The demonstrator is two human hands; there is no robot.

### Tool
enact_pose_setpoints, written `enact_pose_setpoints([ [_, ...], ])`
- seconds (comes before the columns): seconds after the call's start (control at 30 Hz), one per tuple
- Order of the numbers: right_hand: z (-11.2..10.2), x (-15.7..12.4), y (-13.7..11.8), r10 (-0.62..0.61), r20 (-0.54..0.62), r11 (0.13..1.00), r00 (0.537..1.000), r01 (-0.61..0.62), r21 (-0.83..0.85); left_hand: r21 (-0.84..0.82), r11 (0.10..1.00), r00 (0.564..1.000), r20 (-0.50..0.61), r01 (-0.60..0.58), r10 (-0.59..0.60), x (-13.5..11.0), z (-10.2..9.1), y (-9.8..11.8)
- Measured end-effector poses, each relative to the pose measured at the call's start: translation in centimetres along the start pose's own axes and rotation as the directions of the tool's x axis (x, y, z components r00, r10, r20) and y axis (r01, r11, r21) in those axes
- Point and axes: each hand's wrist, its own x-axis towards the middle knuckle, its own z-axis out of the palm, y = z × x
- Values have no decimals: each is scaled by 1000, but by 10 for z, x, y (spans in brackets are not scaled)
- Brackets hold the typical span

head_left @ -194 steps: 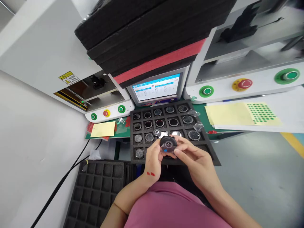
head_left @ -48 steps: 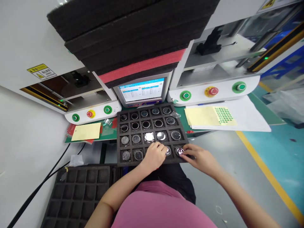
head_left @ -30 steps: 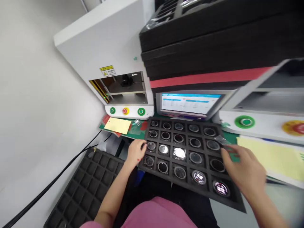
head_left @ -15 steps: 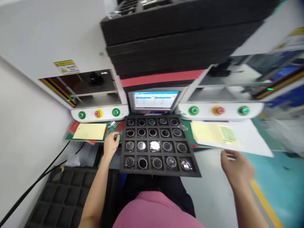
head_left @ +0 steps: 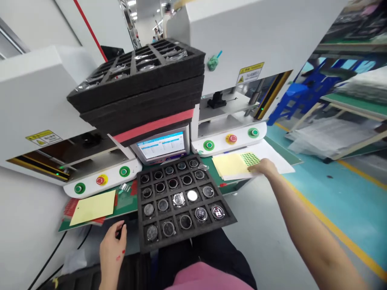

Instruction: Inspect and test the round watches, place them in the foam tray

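one right hand point(head_left: 263, 166) met green-dotted yellow paper point(head_left: 249, 158); left hand point(head_left: 113, 243) hung near gridded black foam tray point(head_left: 196, 232); both hands' finger grip was unclear.

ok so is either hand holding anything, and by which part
Can't tell for either. Left hand: a dark patch shows between thumb and fingers. Right hand: fingertips at the near edge of the green-dotted sheet.

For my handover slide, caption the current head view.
Right hand at the sheet of green dots, left hand beside a black foam tray of round, watch-like devices.
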Motion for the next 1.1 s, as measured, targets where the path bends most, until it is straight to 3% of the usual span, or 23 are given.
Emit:
enact_pose_setpoints([
  [0.1,-24,-15,-14,75,68,987,995,-84,141,-51,998,1000,2,-20,20,-4,-8,9],
  [0.17,-46,-34,-27,37,123,964,992,-68,258,-182,982,996,63,-49,61,-8,-12,23],
  [0.23,-69,-63,-45,-90,225,919,970,-7,395,-319,943,980,136,-93,142,-13,-10,45],
  [0.3,-87,-100,-68,-280,370,851,886,50,523,-430,890,947,196,-151,256,-20,-2,75],
  [0.33,-93,-120,-80,-369,440,818,819,61,572,-512,841,915,230,-176,331,-24,4,91],
  [0.37,-97,-139,-93,-442,502,792,743,61,608,-667,727,848,282,-163,450,-28,11,107],
  [0.4,-98,-156,-104,-501,550,771,669,55,635,-797,599,760,341,-79,554,-32,18,121],
  [0.43,-97,-172,-114,-545,582,752,603,45,658,-864,498,665,416,76,621,-36,25,133],
  [0.5,-90,-197,-128,-607,599,714,522,27,699,-858,462,552,502,223,666,-44,35,150],
  [0.53,-86,-206,-132,-628,587,693,511,24,720,-843,460,521,534,278,665,-49,38,154],
  [0.57,-81,-214,-134,-642,563,671,520,26,741,-830,463,513,557,311,653,-55,39,156],
  [0.63,-73,-228,-132,-650,482,625,587,53,779,-818,440,539,575,370,616,-69,36,153],
  [0.73,-65,-250,-117,-622,327,579,711,137,804,-828,373,658,559,418,504,-96,29,140],
  [0.83,-59,-274,-97,-611,277,591,742,194,783,-836,291,743,548,466,385,-125,25,125],
  [1.0,-38,-307,-65,-648,167,619,743,387,683,-784,123,711,608,608,353,-163,35,98],
  [1.1,-23,-318,-49,-720,78,591,690,550,591,-732,80,664,654,677,363,-176,49,79],
])
